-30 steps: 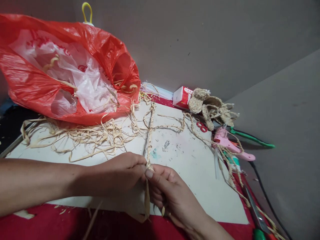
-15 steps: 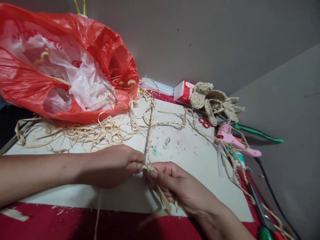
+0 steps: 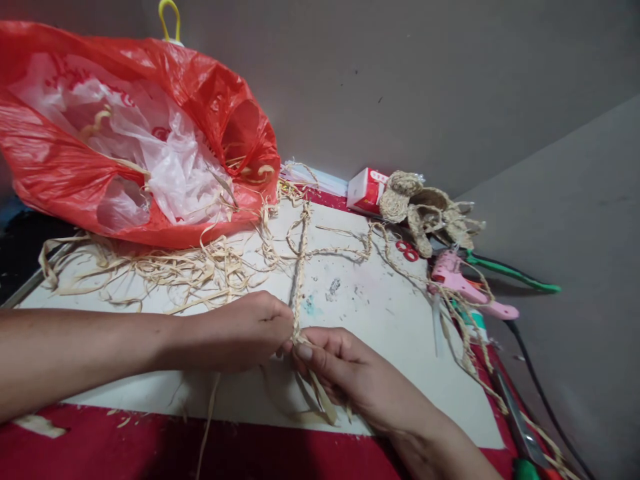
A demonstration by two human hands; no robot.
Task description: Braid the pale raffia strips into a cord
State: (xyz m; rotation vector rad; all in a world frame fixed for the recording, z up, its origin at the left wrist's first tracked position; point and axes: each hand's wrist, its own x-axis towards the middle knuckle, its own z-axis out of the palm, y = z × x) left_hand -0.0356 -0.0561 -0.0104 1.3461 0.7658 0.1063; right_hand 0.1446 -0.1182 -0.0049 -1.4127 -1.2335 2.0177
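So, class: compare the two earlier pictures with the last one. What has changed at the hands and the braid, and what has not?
The loose strands under the right hand swung from hanging straight down to slanting right, and one thin strand now trails below the left hand. Both hands keep their grip at the braid's near end. The red bag, the straw pile and the pink glue gun stayed put.

Braided straw cord [image 3: 299,273], pale tan, tightly plaited, running straight from centre frame up toward the upper middle, lying on the white board, loose flat straw strands [image 3: 320,397] trailing from its near end toward lower centre
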